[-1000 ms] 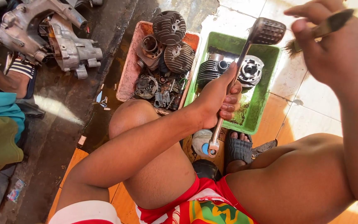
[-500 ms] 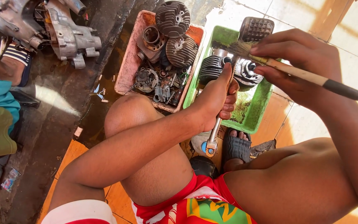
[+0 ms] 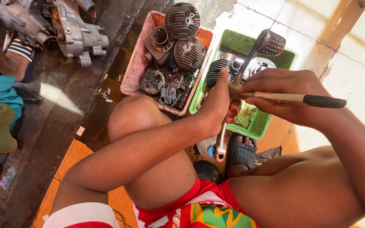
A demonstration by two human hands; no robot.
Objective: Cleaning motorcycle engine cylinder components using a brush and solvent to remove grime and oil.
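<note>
Kickstart lever (image 3: 250, 67), metal with a ribbed rubber pedal at its far end, held upright over the green tray (image 3: 290, 57). Left hand (image 3: 218, 105) is clenched round the lever's shaft, above the tray's near edge. Right hand (image 3: 288, 95) pinches a wooden-handled brush (image 3: 292, 98) between fingers and thumb, its bristles touching the shaft beside the left hand. Green tray holds finned engine cylinders. Pink tray (image 3: 134, 67), just left of the green tray, holds cylinder heads and small parts. Sandalled foot (image 3: 241, 152) rests below the green tray.
</note>
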